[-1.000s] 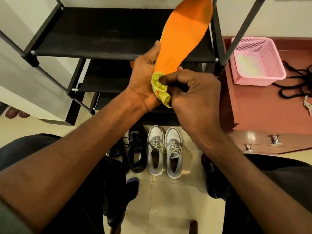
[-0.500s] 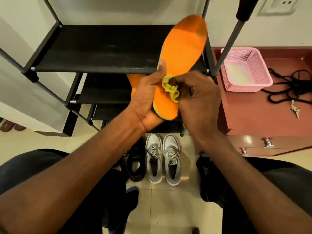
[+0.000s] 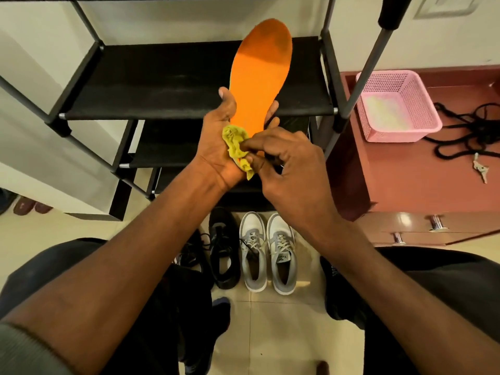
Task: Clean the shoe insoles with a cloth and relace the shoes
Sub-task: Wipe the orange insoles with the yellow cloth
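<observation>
An orange insole (image 3: 259,74) stands upright in front of the black rack, toe end up. My left hand (image 3: 221,147) grips its lower half, thumb on the left edge and fingertips showing on the right edge. My right hand (image 3: 286,163) pinches a crumpled yellow-green cloth (image 3: 236,144) against the heel end, which the cloth and fingers mostly hide. On the floor below sit a grey and white pair of shoes (image 3: 267,253) and a black shoe (image 3: 223,247) with loose laces.
A black shoe rack (image 3: 173,82) with several shelves stands behind the insole. To the right a red-brown cabinet (image 3: 422,182) carries a pink basket (image 3: 397,106), tangled black laces (image 3: 470,131) and keys (image 3: 480,167). My knees frame the tiled floor.
My right hand slid the cloth down the insole from the middle to the heel end. The insole now stands more upright and slightly lower in view.
</observation>
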A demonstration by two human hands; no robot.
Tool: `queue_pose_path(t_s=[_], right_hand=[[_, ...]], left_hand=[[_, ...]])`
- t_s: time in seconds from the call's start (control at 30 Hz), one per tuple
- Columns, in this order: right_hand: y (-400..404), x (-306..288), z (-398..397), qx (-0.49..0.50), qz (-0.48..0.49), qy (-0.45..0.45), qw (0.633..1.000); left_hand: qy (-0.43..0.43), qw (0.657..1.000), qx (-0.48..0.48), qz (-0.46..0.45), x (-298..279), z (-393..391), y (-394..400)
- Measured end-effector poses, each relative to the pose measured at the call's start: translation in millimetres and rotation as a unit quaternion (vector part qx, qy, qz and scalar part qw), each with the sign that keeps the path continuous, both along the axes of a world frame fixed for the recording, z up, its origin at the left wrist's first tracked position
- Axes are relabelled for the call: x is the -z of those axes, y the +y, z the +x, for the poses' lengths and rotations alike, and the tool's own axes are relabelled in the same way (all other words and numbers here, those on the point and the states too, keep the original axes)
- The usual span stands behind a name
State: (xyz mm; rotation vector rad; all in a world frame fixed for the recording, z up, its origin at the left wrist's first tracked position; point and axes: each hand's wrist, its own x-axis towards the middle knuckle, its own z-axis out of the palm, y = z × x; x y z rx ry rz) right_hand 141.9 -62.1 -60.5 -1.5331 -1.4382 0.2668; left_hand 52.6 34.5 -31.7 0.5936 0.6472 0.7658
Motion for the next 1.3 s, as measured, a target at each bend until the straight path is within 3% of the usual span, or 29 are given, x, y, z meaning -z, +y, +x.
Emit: queue_pose_path(t_s=[0.13,0.27,0.33,0.47,0.57,0.7,0.9,1.17,1.3], right_hand=[[14,0,12,0.11,-0.003,-0.044,0.993],[34,-9,35,0.182,0.004,-0.015,0.983],[35,-9,31,0.159,0.006,-0.009,0.987],[22,-10,5,0.001,0.021,0.044,0.999],[11,-9,0,-0.054,0.043,0.014,0.998],[15,1,14,0.02,0.049,-0.09,0.995],[40,4,47,0.123,0.06,-0.078,0.988],[25,3,20,-0.064,0.014,-0.068,0.996],[17,3,12,-0.06,0.038,-0.078,0.994]], left_hand=[[0.002,0.998,0.054,-0.011,-1,9,-20],[-0.021,0.996,0.092,-0.008,2,14,-27],[-0.025,0.997,0.078,-0.007,1,13,-22],[-0.025,0.998,0.05,-0.01,-2,1,-5],[-0.027,0.999,0.025,-0.005,-4,-7,4],[-0.021,1.0,0.015,0.0,-4,-6,-11],[0.017,0.999,0.034,0.03,2,0,-30],[0.035,0.999,0.003,0.005,-6,-10,-13],[0.044,0.999,-0.005,0.014,-7,-11,-14]])
